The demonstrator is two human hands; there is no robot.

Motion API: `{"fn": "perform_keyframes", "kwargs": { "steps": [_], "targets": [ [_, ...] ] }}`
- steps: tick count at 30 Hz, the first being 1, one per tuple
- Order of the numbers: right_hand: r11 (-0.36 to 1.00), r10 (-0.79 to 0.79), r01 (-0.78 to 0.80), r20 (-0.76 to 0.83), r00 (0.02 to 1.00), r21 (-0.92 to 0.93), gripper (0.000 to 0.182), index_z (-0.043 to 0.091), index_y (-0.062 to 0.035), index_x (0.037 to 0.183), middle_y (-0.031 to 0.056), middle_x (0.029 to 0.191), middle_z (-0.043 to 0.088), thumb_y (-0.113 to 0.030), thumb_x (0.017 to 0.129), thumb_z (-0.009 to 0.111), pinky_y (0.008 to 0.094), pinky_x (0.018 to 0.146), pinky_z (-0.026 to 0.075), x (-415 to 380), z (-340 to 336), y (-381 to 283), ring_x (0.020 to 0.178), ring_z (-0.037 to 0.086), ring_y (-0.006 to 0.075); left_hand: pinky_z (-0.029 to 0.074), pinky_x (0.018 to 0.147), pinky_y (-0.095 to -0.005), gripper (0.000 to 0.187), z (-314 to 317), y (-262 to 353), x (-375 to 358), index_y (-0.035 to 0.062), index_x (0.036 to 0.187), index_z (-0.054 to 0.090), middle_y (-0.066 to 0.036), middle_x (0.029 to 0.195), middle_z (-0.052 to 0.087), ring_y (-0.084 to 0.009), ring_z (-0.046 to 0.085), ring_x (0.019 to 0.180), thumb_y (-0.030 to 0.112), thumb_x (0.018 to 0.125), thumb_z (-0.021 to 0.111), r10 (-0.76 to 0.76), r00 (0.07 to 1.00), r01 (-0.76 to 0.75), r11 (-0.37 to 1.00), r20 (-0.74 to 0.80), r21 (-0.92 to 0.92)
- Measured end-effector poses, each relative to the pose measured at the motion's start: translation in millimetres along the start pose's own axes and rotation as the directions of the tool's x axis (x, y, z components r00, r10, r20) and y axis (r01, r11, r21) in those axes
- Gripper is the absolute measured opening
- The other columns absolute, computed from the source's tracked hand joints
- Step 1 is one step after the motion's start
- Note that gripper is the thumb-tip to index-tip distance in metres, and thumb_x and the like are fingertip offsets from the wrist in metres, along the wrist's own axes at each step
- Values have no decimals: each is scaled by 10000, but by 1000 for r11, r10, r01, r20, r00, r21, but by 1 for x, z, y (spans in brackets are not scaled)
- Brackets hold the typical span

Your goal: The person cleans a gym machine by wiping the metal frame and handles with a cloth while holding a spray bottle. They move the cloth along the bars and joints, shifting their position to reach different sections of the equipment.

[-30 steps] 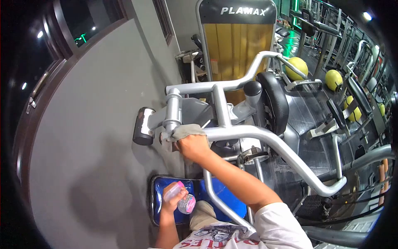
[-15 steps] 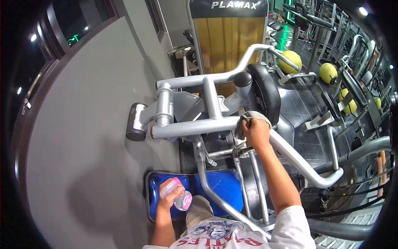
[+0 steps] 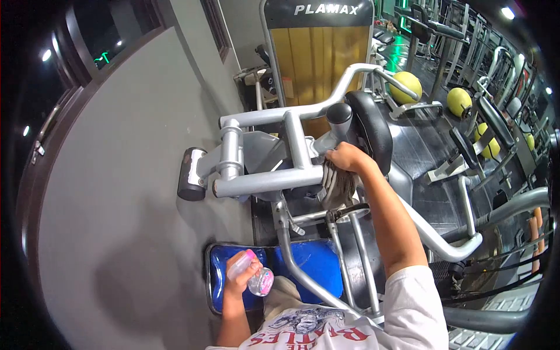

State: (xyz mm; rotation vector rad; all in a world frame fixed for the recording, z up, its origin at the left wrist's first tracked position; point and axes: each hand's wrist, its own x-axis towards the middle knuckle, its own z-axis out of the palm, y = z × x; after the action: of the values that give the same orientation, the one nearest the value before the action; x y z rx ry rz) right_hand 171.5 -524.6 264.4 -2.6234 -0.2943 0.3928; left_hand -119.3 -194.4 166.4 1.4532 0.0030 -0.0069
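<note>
My left hand is closed around a clear spray bottle with pink parts, held low in front of my body. My right hand grips a grey cloth at the silver tube of an exercise machine. Part of the cloth hangs below the tube, and its top is hidden under my fingers. Just behind that hand are a black-capped post and a black pad.
Blue padding lies below, beside my legs. A grey wall runs along the left. Ahead stands a PLAMAX panel. To the right are yellow balls and a bent silver handle.
My right hand has moved slightly left and up along the tube, and the cloth now hangs lower under it. The left hand with the spray bottle has barely shifted.
</note>
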Motion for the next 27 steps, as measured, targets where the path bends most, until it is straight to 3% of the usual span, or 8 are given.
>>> {"fn": "perform_keyframes", "kwargs": {
  "steps": [1, 4, 10, 13, 16, 20, 24, 27],
  "targets": [
    [994, -77, 76, -11, 997, -79, 580, 675, 105, 1060, 376, 1111, 627, -427, 947, 474, 446, 989, 483, 12, 8, 12, 1147, 612, 450, 483, 619, -295, 199, -1, -2, -2, 11, 868, 600, -95, 764, 635, -154, 596, 638, 176, 818, 700, 0, 1000, -1, 1000, -20, -25],
    [995, -4, 18, -146, 989, 93, 587, 673, 114, 991, 382, 1026, 640, -439, 931, 486, 482, 928, 494, 6, 17, 27, 1020, 645, 492, 486, 622, -294, 187, 0, -2, -8, 2, 866, 610, -104, 777, 657, -151, 601, 642, 163, 812, 689, -7, 998, 2, 997, -65, -72],
    [988, 124, -98, -229, 966, 119, 602, 695, 90, 1052, 374, 1086, 635, -465, 906, 512, 466, 985, 486, -5, 22, 25, 1115, 623, 469, 482, 616, -296, 210, -2, 3, -17, -3, 881, 608, -107, 786, 653, -156, 601, 640, 175, 815, 699, -21, 998, 19, 999, -61, -41],
    [991, 131, -118, -321, 938, 61, 546, 710, 69, 988, 332, 1029, 667, -437, 897, 524, 485, 953, 499, -28, 20, 16, 1042, 642, 477, 482, 616, -297, 214, -4, 4, -19, -6, 893, 605, -109, 782, 650, -156, 601, 640, 170, 816, 701, 6, 998, -8, 999, -63, -41],
    [992, 68, -11, -461, 885, 124, 493, 707, 47, 909, 297, 972, 683, -415, 890, 536, 503, 918, 506, -55, 31, 28, 970, 649, 478, 481, 617, -297, 203, -6, 1, -20, -6, 899, 604, -111, 780, 649, -156, 601, 640, 154, 816, 698, -3, 999, 0, 998, -51, -60],
    [993, 101, -40, -601, 793, 115, 439, 691, 43, 881, 291, 938, 678, -371, 890, 545, 526, 883, 499, -97, 36, 52, 938, 649, 477, 481, 619, -295, 189, -3, -4, -20, -2, 899, 602, -110, 780, 649, -156, 601, 642, 138, 816, 697, -41, 999, 41, 996, -3, -79],
    [975, 221, -178, -553, 803, 130, 471, 672, 86, 870, 359, 897, 642, -349, 927, 502, 531, 846, 502, -155, 28, 113, 905, 649, 502, 483, 615, -294, 196, 7, -3, -18, 4, 895, 604, -108, 786, 652, -155, 601, 642, 152, 811, 700, -29, 999, 33, 996, 45, -77],
    [900, 433, -379, -352, 830, 214, 489, 647, 102, 869, 365, 854, 637, -354, 945, 488, 505, 797, 504, -214, 12, 171, 848, 667, 475, 483, 610, -293, 208, 13, -7, -14, 4, 888, 608, -105, 790, 653, -152, 601, 641, 171, 814, 708, -41, 997, 43, 998, 67, -39]
  ]
}}
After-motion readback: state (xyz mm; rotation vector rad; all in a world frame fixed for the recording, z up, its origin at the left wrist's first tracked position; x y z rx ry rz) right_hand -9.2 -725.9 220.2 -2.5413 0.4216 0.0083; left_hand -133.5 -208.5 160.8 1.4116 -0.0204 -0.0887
